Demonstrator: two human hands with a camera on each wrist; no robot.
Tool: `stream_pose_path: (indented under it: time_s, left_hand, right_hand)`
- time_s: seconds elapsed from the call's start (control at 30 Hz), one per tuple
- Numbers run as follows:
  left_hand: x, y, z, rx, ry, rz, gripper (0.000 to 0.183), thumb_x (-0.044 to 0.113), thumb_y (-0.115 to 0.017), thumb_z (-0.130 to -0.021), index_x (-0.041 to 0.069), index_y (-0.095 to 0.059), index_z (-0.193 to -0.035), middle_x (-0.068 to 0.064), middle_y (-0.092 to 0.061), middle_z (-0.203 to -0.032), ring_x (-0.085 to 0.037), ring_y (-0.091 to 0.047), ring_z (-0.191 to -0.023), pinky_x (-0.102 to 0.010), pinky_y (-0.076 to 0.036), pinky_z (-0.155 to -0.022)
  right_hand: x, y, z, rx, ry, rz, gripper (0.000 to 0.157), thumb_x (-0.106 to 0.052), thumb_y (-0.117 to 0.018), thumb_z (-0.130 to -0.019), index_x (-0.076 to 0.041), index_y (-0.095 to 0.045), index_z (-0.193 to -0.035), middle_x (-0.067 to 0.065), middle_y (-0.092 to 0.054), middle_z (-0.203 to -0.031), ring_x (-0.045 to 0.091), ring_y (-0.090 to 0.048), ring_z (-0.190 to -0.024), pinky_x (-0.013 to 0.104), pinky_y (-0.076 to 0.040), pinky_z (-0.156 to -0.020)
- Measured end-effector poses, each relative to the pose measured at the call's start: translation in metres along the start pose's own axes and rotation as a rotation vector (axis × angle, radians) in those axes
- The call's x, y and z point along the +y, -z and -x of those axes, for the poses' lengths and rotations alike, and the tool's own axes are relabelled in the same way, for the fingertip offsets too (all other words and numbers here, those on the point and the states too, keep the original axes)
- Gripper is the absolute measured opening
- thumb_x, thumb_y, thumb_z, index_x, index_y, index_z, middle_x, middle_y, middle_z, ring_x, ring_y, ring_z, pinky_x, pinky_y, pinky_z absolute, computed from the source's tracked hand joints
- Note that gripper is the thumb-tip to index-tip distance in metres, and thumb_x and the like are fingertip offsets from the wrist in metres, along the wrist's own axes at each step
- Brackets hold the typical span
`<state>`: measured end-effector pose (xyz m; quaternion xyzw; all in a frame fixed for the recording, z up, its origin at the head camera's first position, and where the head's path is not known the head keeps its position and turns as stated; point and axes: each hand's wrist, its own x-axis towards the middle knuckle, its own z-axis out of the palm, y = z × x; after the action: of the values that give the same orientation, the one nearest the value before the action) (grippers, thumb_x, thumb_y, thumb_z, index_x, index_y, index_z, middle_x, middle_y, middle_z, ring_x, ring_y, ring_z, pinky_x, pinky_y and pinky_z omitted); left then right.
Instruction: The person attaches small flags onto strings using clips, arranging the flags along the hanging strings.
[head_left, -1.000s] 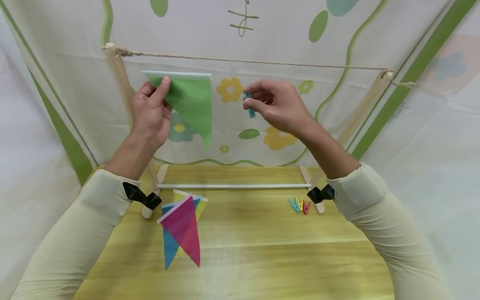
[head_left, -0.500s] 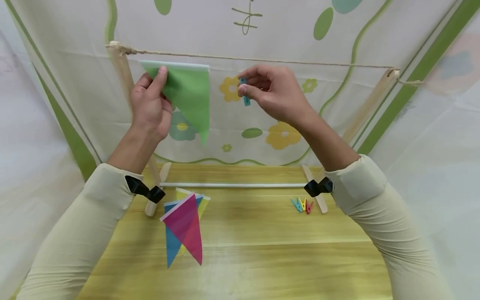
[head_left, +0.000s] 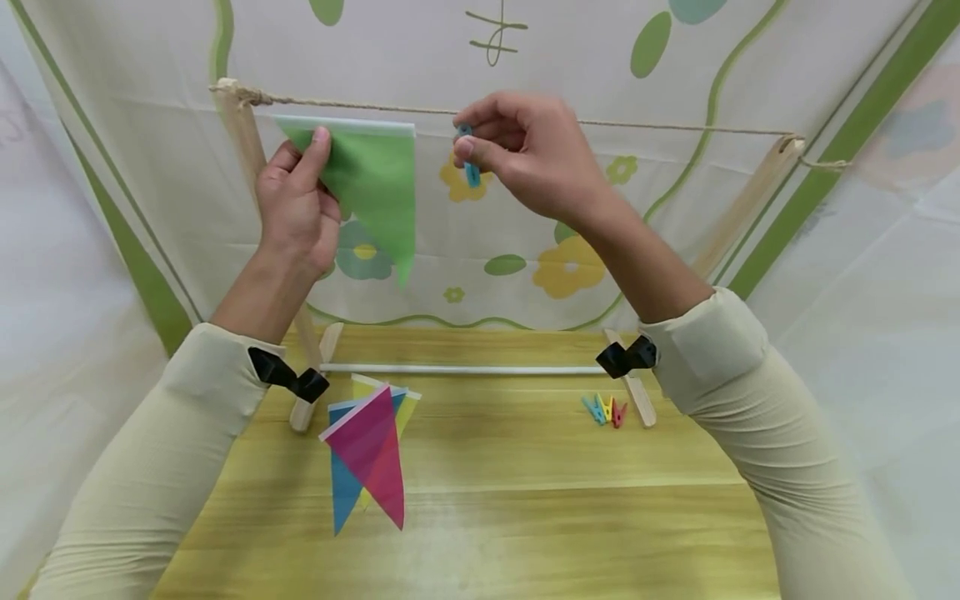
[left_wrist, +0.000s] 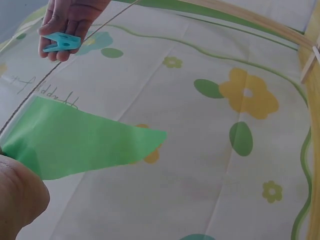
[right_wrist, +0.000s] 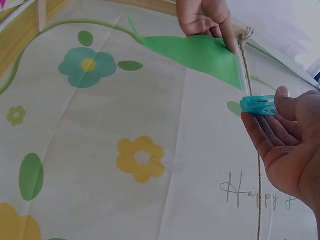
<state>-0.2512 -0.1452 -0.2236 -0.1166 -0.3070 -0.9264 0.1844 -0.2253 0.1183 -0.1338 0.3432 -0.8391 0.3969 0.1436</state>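
My left hand (head_left: 297, 200) pinches a green pennant (head_left: 378, 171) near the left end of its pale top edge, between thumb and fingers. The pennant hangs just under the twine (head_left: 360, 106), its point downward. In my right hand (head_left: 528, 154) a light-blue clothespin (head_left: 468, 157) is pinched between thumb and fingertips, right of the pennant and close to the twine. The right wrist view shows the clothespin (right_wrist: 259, 105) beside the twine (right_wrist: 259, 200), near the pennant's corner. Pink (head_left: 371, 450), blue (head_left: 343, 483) and yellow (head_left: 408, 408) pennants overlap on the table.
The twine runs between a left wooden post (head_left: 243, 133) and a right wooden post (head_left: 750, 196). A white rod (head_left: 465, 369) joins their feet low down. Several clothespins (head_left: 604, 410) lie on the wooden table (head_left: 525, 525). A flower-printed cloth (head_left: 562, 50) hangs behind.
My right hand has moved up and left with the clothespin, up to the twine. My left hand has lifted the green pennant slightly, closer beneath the twine.
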Motion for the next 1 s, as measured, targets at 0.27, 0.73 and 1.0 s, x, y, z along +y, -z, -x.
stream_pose_path:
  time_s: [0.27,0.73,1.0]
  left_hand:
    - [-0.001,0.0,0.0,-0.01,0.001,0.023,0.005,-0.001,-0.071,-0.109,-0.004,-0.075,-0.109,-0.01,-0.075,-0.107,-0.018,-0.076,-0.102,-0.025,-0.065,-0.098]
    - [0.0,0.001,-0.001,-0.008,-0.035,0.023,0.005,-0.002,-0.071,-0.109,-0.005,-0.075,-0.109,-0.01,-0.074,-0.106,-0.018,-0.076,-0.1,-0.025,-0.066,-0.096]
    - [0.001,-0.001,-0.002,-0.005,-0.041,0.017,0.005,-0.002,-0.071,-0.109,-0.004,-0.075,-0.107,-0.009,-0.074,-0.103,-0.017,-0.075,-0.097,-0.024,-0.066,-0.094]
  right_hand:
    - [-0.019,-0.004,-0.014,0.011,0.015,-0.088,0.019,-0.015,-0.073,-0.112,-0.003,-0.077,-0.127,0.009,-0.084,-0.107,0.016,-0.079,-0.094,0.027,-0.063,-0.092]
    - [-0.027,-0.015,-0.049,0.083,0.023,-0.253,0.018,-0.011,-0.067,-0.114,0.002,-0.071,-0.126,0.003,-0.075,-0.099,0.019,-0.076,-0.096,0.03,-0.066,-0.102]
    - [-0.033,-0.022,-0.067,0.127,0.007,-0.273,0.01,-0.01,-0.063,-0.115,-0.003,-0.069,-0.119,0.003,-0.07,-0.098,0.019,-0.074,-0.097,0.029,-0.065,-0.1]
